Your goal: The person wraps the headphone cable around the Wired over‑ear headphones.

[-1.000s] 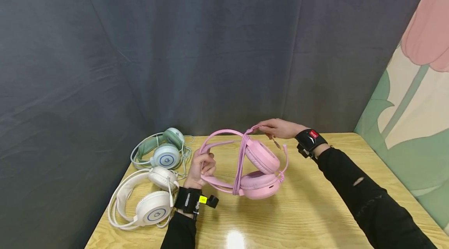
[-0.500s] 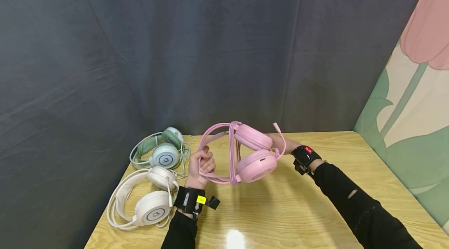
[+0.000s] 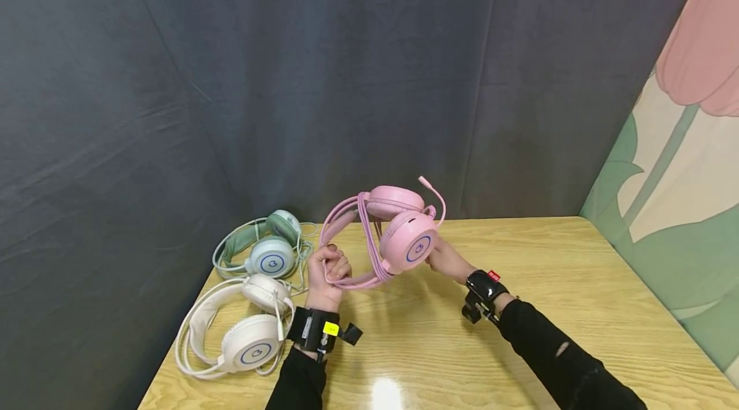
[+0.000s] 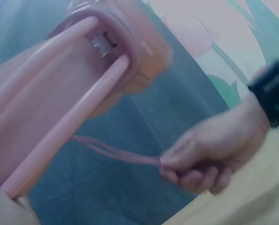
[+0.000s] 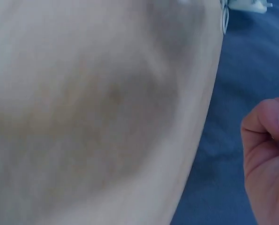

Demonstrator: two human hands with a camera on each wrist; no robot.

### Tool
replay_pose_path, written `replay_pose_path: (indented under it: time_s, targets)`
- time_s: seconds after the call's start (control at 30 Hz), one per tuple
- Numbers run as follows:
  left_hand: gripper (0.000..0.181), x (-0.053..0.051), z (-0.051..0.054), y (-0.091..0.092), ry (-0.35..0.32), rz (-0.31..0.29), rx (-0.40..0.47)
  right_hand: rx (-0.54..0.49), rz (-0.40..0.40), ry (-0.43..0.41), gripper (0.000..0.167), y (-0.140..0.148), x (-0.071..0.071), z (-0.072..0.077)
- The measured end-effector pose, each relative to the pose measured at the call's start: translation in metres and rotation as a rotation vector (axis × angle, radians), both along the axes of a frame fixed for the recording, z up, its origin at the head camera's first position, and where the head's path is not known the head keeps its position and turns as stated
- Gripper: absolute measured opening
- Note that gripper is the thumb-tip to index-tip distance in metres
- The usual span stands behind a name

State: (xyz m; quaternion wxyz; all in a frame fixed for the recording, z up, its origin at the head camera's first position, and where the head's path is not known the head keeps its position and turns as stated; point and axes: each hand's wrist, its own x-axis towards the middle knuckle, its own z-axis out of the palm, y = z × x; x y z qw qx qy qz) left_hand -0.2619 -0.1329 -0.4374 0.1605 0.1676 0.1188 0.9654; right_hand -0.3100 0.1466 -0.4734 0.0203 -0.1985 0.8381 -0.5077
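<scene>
Over tbl [image 3: 548,320], clear of its top: pink headset [image 3: 399,244], tilted, held up. Looks lightish for its bulk. Headband [image 3: 337,224]: likely springy-stiff, best place to grip. Ear cups [image 3: 398,198]: prob. most of the wt., softly padded, slickish outside. L hand [image 3: 328,276], left of tbl's middle: clenched round headband. R hand [image 3: 450,261], about above tbl's middle: pinching cord [image 4: 141,158], per L wrist view. Cord: prob. limp, wound round headset near ear cups, no good for lifting. Mic boom [image 3: 440,198], uppermost over tbl: thin, prob. fragile; don't grab.
</scene>
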Motion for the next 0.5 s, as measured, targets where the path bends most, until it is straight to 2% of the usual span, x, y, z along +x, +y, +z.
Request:
replay_pose_path:
  time_s: [0.07, 0.1, 0.13, 0.2, 0.37, 0.43, 0.5]
  targets:
    - [0.033, 0.0, 0.0, 0.001, -0.046, 0.032, 0.004, 0.053, -0.001, 0.038, 0.016, -0.009, 0.006, -0.002]
    - [0.033, -0.001, -0.001, 0.001, -0.072, 0.05, 0.005, 0.088, 0.004, 0.072, 0.017, -0.014, 0.009, -0.003]
    - [0.033, 0.003, 0.003, 0.002, -0.116, 0.078, -0.011, 0.12, 0.014, 0.109, 0.018, -0.018, 0.012, -0.004]
    - [0.033, 0.001, 0.002, 0.003, -0.165, 0.108, -0.021, 0.174, 0.035, 0.181, 0.018, -0.026, 0.018, -0.005]
    - [0.037, 0.0, 0.001, 0.008, -0.249, 0.136, -0.042, 0.185, 0.107, 0.206, 0.016, -0.045, 0.028, -0.007]
    - [0.037, 0.001, 0.001, 0.011, -0.274, 0.136, -0.054, 0.175, 0.109, 0.191, 0.015, -0.051, 0.03, -0.009]
    - [0.035, 0.001, 0.002, 0.014, -0.29, 0.137, -0.063, 0.172, 0.071, 0.154, 0.015, -0.056, 0.031, -0.01]
